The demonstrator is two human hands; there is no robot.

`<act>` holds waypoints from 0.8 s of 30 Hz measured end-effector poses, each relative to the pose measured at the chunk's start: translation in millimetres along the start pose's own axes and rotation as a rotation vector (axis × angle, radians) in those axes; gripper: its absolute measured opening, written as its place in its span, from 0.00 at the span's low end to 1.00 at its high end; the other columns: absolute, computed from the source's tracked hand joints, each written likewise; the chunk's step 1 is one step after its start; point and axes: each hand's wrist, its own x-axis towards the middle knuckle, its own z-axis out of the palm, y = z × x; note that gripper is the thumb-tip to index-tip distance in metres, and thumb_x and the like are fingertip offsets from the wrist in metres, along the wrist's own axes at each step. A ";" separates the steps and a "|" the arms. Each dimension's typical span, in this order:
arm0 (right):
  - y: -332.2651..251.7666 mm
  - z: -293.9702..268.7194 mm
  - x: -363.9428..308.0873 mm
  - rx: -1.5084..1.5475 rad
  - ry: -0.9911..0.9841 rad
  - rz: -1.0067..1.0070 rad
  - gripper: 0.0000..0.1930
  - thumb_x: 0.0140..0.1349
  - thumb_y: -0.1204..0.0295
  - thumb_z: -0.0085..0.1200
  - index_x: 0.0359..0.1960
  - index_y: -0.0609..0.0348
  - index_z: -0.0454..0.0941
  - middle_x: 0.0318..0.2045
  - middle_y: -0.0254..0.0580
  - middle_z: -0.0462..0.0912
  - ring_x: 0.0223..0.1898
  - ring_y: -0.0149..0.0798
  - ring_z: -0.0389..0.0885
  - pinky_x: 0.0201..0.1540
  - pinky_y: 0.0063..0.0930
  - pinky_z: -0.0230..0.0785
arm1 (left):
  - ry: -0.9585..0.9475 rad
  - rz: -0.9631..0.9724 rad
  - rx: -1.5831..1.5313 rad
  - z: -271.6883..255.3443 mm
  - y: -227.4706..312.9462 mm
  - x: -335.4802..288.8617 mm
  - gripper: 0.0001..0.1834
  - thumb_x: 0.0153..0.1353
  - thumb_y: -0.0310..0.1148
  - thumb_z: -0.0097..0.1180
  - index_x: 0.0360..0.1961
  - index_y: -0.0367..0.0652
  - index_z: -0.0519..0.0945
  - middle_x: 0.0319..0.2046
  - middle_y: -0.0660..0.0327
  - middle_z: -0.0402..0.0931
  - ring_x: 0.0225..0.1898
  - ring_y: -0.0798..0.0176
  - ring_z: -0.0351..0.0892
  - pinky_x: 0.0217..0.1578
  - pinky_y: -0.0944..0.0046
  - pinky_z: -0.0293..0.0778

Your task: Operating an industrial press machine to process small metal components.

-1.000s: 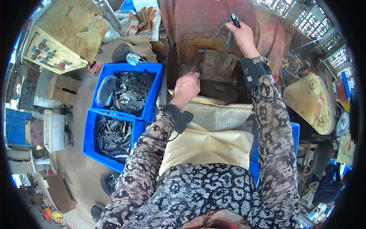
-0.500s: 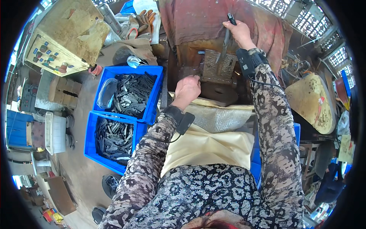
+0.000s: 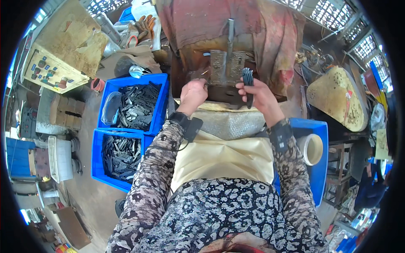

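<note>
My right hand (image 3: 258, 95) is closed around a small bundle of narrow dark metal strips (image 3: 248, 80), held upright in front of a metal machine block (image 3: 218, 67). A grey lever rod (image 3: 230, 40) rises from that block, with neither hand on it. To the left of the block's front, my left hand (image 3: 194, 93) has its fingers curled together. Whatever it may hold is hidden. A small bright orange streak (image 3: 205, 72) shows just past its fingertips; I cannot tell what it is. Below the block lies a dark plate (image 3: 228, 95) with a hole.
Two blue bins (image 3: 95, 158) of dark metal strips stand at my left. On my right, a blue bin (image 3: 322, 168) holds a white tub (image 3: 313, 149). A control box (image 3: 55, 74) stands far left. Red cloth (image 3: 202, 25) drapes behind the machine; cream cloth (image 3: 223, 156) covers my lap.
My right hand has left the top of the lever and come down toward me with the dark strips. The lever stands more upright. My left hand stays beside the block.
</note>
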 end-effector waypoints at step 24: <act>31.5 -19.3 -112.0 0.071 0.103 -0.190 0.11 0.67 0.67 0.49 0.46 0.61 0.70 0.36 0.42 0.81 0.33 0.37 0.84 0.24 0.26 0.74 | -0.255 -0.347 -2.014 -9.3 142.7 -48.9 0.08 0.68 0.38 0.47 0.42 0.47 0.72 0.36 0.58 0.76 0.39 0.60 0.77 0.37 0.58 0.75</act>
